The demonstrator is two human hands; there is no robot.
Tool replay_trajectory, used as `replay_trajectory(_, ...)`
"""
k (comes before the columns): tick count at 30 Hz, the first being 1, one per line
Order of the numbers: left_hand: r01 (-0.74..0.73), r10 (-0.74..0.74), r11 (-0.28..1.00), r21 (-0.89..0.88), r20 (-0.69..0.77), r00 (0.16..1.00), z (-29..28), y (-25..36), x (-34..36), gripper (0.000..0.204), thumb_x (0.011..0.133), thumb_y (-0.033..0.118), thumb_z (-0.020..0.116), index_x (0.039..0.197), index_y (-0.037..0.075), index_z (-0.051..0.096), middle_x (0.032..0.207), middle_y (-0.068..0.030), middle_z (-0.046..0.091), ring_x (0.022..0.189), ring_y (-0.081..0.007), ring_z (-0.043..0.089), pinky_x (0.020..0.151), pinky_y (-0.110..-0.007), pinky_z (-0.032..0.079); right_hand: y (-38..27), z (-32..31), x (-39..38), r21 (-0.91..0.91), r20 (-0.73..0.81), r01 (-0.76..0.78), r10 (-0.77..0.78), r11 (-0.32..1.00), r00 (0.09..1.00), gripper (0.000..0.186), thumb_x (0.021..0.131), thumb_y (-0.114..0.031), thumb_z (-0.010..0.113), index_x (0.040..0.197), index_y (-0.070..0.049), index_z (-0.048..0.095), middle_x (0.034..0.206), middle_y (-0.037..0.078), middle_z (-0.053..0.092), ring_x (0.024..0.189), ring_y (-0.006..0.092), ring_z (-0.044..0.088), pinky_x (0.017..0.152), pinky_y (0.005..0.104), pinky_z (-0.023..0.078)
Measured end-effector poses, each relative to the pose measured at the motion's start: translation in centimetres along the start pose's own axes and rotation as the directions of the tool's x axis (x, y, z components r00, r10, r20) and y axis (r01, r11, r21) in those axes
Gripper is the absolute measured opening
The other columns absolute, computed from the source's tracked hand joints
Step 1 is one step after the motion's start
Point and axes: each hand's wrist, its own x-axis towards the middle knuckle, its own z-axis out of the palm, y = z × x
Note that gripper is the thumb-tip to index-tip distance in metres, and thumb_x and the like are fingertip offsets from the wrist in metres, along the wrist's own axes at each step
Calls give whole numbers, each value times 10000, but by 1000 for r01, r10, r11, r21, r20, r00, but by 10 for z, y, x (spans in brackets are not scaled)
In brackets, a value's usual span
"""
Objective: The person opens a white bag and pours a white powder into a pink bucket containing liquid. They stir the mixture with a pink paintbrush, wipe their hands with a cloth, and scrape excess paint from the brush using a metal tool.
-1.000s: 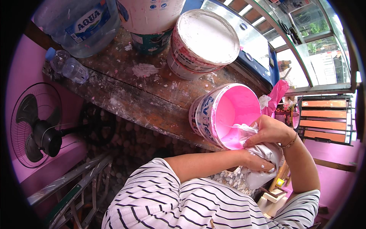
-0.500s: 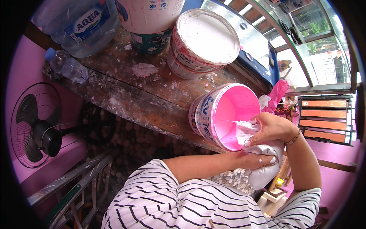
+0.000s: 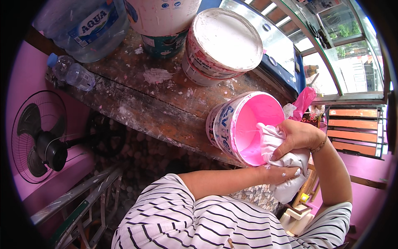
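Head view: looking down on two bare hands at a tilted paint bucket on a workbench.
Cloth: a white cloth [image 3: 286,166] bunched at the bucket's mouth, at about 4 o'clock of the picture's centre; its upper end lies over the bucket's rim and inside, its lower end hangs down below the hands.
Right hand: the right hand [image 3: 296,137] is closed over the top of the cloth, fingers curled round it, pressing it against the rim at the 3 o'clock side of the bucket.
Left hand: the left hand [image 3: 280,173] lies under it at 5 o'clock of the bucket, fingers wrapped round the cloth's lower part, clamped on it.
Bucket: the pink paint bucket [image 3: 244,124] is tipped on its side with its mouth toward the person, its inside coated in pink; it rests on the front edge of the bench.
Bench: a paint-spattered wooden workbench [image 3: 137,99].
White bucket: a lidded white bucket [image 3: 224,43] stands at 11 o'clock of the pink one, apart from it.
Water jug: a big clear water jug [image 3: 83,25] at 10 o'clock, far end of the bench.
Small bottle: a plastic bottle [image 3: 70,72] lying on the bench's left end.
Fan: a black fan [image 3: 39,143] at 9 o'clock, below the bench.
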Motion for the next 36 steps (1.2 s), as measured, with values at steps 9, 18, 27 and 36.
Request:
replay_trajectory(9, -248, 226, 950, 188, 130, 965, -3, -24, 8, 210, 895, 248, 449, 964, 90, 568, 914, -76, 574, 885, -194, 539, 835, -356, 440, 6, 1, 7, -16, -7, -15, 15, 1000, 1000, 333, 638, -206, 783, 845, 33, 679, 774, 88, 688, 697, 146, 649, 656, 285, 503)
replay_trajectory(18, -93, 82, 993, 77, 140, 987, -7, -1, 4, 216, 889, 243, 436, 959, 86, 567, 909, -75, 565, 897, -185, 527, 856, -351, 424, 3, 5, 13, -173, -76, 8, -22, 985, 997, 412, 725, -311, 685, 852, 81, 665, 716, 171, 652, 651, 207, 634, 611, 333, 481)
replay_trajectory(27, -434, 406, 781, 450, 164, 899, 1, -57, 19, 139, 915, 180, 459, 972, 55, 481, 914, -152, 589, 788, -291, 620, 699, -393, 484, -4, 13, 20, -169, -148, -84, 59, 982, 987, 469, 784, -377, 645, 792, 93, 649, 624, 175, 593, 558, 213, 559, 588, 362, 460)
replay_trajectory(36, -194, 55, 844, 501, 277, 959, -9, -34, 11, 312, 936, 250, 399, 1147, 79, 552, 1191, -129, 566, 1068, -291, 552, 944, -381, 409, 10, 17, 37, -168, -197, -43, 9, 985, 980, 373, 823, -319, 655, 752, 47, 651, 588, 101, 578, 568, 121, 531, 551, 339, 439)
